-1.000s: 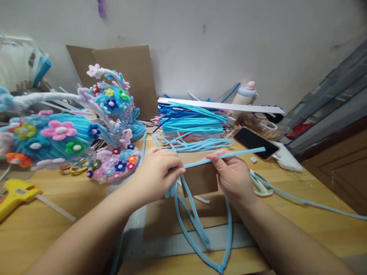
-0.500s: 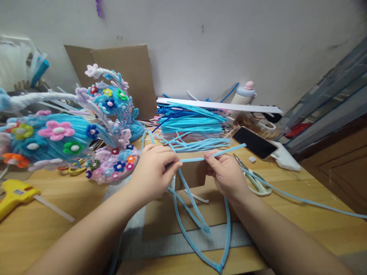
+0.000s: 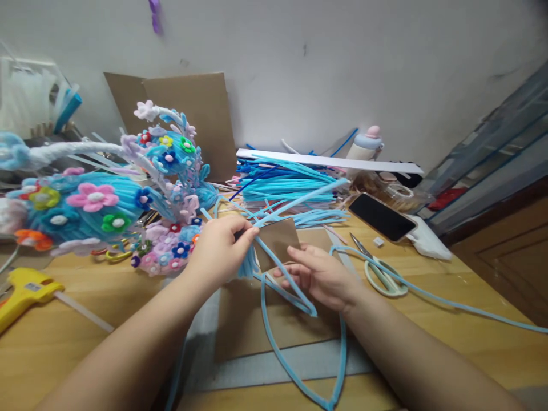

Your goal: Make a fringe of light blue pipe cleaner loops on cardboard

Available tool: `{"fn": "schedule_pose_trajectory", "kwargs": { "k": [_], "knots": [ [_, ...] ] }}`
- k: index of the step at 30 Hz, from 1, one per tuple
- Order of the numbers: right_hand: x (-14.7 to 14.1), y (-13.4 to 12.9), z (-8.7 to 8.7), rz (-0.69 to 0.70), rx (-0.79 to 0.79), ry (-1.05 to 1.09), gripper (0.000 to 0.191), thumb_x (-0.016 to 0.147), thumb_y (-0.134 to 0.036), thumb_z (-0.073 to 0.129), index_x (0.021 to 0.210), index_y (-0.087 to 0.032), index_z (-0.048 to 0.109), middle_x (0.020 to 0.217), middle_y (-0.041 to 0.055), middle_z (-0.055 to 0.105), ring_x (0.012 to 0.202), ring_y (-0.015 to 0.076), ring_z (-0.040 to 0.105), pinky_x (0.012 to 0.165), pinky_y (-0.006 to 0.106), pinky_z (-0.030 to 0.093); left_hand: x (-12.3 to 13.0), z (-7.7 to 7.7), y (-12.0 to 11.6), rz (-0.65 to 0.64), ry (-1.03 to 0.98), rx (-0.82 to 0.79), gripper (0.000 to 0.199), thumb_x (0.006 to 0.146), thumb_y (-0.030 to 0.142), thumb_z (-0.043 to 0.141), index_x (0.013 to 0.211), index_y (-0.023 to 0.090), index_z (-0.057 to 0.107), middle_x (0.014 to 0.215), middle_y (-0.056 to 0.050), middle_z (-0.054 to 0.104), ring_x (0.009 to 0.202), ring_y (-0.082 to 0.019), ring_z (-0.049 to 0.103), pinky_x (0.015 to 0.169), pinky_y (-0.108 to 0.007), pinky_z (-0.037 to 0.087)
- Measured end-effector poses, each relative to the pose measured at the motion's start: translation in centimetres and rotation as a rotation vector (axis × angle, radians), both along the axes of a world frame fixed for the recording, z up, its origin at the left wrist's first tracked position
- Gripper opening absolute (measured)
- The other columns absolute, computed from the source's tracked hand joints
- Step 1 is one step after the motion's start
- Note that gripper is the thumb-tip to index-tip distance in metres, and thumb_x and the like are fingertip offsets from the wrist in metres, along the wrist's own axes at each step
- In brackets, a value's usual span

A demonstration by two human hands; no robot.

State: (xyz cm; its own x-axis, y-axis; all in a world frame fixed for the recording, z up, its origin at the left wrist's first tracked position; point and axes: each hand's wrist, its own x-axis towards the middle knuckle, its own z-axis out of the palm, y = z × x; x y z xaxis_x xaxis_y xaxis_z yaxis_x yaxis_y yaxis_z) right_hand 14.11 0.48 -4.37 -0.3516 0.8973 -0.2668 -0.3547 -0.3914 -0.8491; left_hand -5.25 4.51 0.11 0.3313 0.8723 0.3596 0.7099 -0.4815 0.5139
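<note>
My left hand [image 3: 225, 245] pinches a light-blue pipe cleaner [image 3: 306, 201] at the upper edge of a small brown cardboard piece [image 3: 279, 242]. The strip's free end slants up to the right. More blue strands hang beneath the left fingers. My right hand [image 3: 323, 278] is beside the cardboard's lower right, fingers apart and curved; its fingertips are close to a bent blue pipe cleaner [image 3: 286, 273] that folds to a point. Below, a larger pointed loop of blue pipe cleaner [image 3: 274, 351] hangs over the mat; part of it passes behind the right hand.
Flower-covered blue baskets [image 3: 103, 197] stand at left, near a yellow glue gun [image 3: 32, 290]. Behind the hands lies a stack of blue pipe cleaners [image 3: 286, 185]. At right are scissors [image 3: 385, 277], a phone [image 3: 382, 217] and a bottle [image 3: 366, 148].
My right hand has let go of the strip's end and moved down beside the cardboard. The strip now points more steeply up. The smaller folded strand has risen.
</note>
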Motion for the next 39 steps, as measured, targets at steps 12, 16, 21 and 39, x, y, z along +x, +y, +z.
{"fn": "schedule_pose_trajectory", "kwargs": {
  "k": [12,16,21,39],
  "knots": [
    [0.1,-0.4,0.7,-0.293,0.296,-0.241,0.027,0.076,-0.036,0.065,0.095,-0.018,0.059,0.055,-0.0023,0.063,0.049,0.0159,0.064,0.047,0.025,0.051,-0.4,1.0,-0.1,-0.227,-0.147,-0.194,0.021,0.083,0.026,0.049,0.085,0.018,0.068,0.085,-0.003,0.065,0.082,-0.018,0.059,0.074,-0.028,0.045],
    [0.3,-0.5,0.7,-0.251,0.352,-0.240,0.028,0.079,-0.036,0.061,0.101,-0.018,0.061,0.055,-0.0012,0.063,0.048,0.0149,0.062,0.047,0.025,0.052,-0.4,0.9,-0.2,-0.122,-0.316,-0.373,0.020,0.076,0.030,0.059,0.088,0.016,0.067,0.081,-0.003,0.068,0.075,-0.018,0.062,0.065,-0.027,0.048],
    [0.4,-0.5,0.4,-0.250,0.353,-0.213,0.029,0.080,-0.034,0.061,0.104,-0.018,0.061,0.055,-0.0014,0.063,0.046,0.0136,0.061,0.046,0.024,0.051,-0.5,1.1,-0.2,-0.029,-0.354,-0.408,0.018,0.069,0.033,0.065,0.073,0.015,0.067,0.069,-0.002,0.067,0.059,-0.015,0.058,0.053,-0.024,0.045],
    [1.0,-0.4,0.4,-0.229,0.427,-0.339,0.027,0.078,-0.036,0.063,0.096,-0.016,0.064,0.054,-0.0003,0.064,0.044,0.0142,0.061,0.043,0.024,0.050,-0.9,1.3,0.0,-0.031,-0.230,-0.528,0.020,0.065,0.035,0.065,0.068,0.017,0.071,0.064,-0.002,0.067,0.060,-0.017,0.058,0.052,-0.023,0.040]
  ]
}}
